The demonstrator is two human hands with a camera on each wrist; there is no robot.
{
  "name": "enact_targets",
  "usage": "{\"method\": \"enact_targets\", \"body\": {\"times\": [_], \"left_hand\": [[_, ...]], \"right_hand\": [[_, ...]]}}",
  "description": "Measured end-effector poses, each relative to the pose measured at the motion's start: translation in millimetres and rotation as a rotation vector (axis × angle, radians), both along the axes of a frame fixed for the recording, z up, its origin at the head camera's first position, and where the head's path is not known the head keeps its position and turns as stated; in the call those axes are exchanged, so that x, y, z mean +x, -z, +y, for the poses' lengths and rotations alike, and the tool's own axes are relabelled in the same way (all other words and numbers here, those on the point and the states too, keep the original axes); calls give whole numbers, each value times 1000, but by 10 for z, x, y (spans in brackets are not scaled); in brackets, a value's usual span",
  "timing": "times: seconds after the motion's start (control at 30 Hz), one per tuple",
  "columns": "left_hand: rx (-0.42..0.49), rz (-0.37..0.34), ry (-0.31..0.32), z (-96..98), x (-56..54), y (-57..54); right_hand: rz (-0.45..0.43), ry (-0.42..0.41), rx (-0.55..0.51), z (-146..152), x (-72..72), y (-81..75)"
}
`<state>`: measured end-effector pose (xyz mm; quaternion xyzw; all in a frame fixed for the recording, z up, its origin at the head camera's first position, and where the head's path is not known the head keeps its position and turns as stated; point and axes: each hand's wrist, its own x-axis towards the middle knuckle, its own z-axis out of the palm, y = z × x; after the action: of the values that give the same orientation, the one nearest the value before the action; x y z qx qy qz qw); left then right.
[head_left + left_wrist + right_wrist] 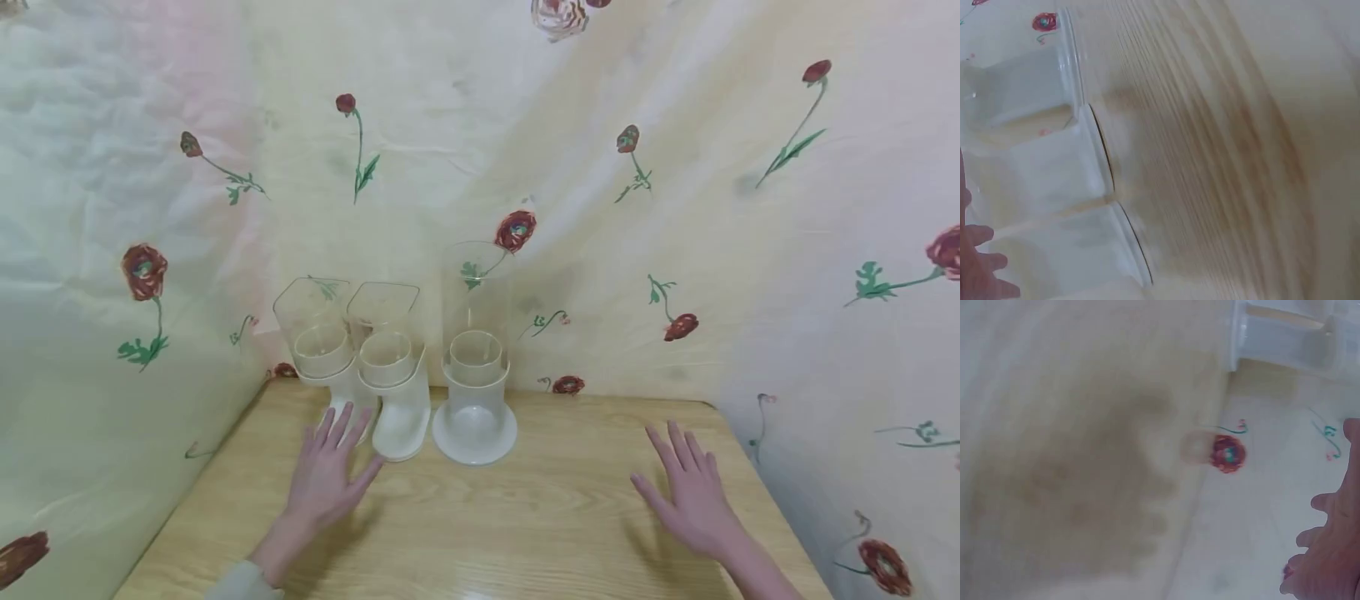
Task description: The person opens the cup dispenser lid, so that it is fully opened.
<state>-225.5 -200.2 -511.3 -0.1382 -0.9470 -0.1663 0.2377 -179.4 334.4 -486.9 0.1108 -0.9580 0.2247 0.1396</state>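
Three white stands with clear upper containers are grouped at the back left of the table. The left stand (pixel 341 387) is partly hidden behind my left hand (pixel 324 479), whose fingers are spread in front of it. Beside it, the middle stand (pixel 402 421) has the same curved white body and a white ring inside its clear top. The right stand (pixel 476 433) has a round base and a taller clear cylinder (pixel 477 287). Over the right side of the table, my right hand (pixel 692 500) has its fingers spread and holds nothing; its shadow falls on the wood.
The wooden table (pixel 555 517) ends at a flowered cloth (pixel 585 317) hanging behind and along both sides. The stands are close to the table's back edge, near that cloth.
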Motion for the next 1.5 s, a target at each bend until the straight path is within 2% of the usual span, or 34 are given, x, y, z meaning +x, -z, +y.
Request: {"method": "enact_targets", "body": {"times": [0.1,0.27,0.37,0.43,0.6,0.77,0.9,1.0,1.2,1.4,1.5], "left_hand": [[75,48,51,107,-98,53],[197,123,120,402,-225,27],[255,165,136,586,-246,10],[288,169,142,694,-246,10],[386,86,171,898,-284,23],[550,-57,240,1044,-438,54],[670,-156,263,1151,-557,91],[719,-168,252,1218,-644,102],[731,-142,244,1329,-806,56],[760,-180,216,1383,-895,35],[763,-164,190,1390,-944,57]], "right_hand": [[35,-26,-6,-65,-137,-153],[38,-55,-16,-208,-370,-434],[31,-78,-28,-327,-500,-580],[43,-93,-37,-417,-570,-669],[50,-116,-44,-623,-726,-867],[22,-151,-83,-809,-882,-1036],[20,-185,-130,-968,-1008,-1124],[32,-202,-157,-1092,-1084,-1182],[65,-230,-222,-1328,-1239,-1271],[43,-273,-305,-1554,-1362,-1235],[23,-257,-344,-1668,-1360,-1235]]}}
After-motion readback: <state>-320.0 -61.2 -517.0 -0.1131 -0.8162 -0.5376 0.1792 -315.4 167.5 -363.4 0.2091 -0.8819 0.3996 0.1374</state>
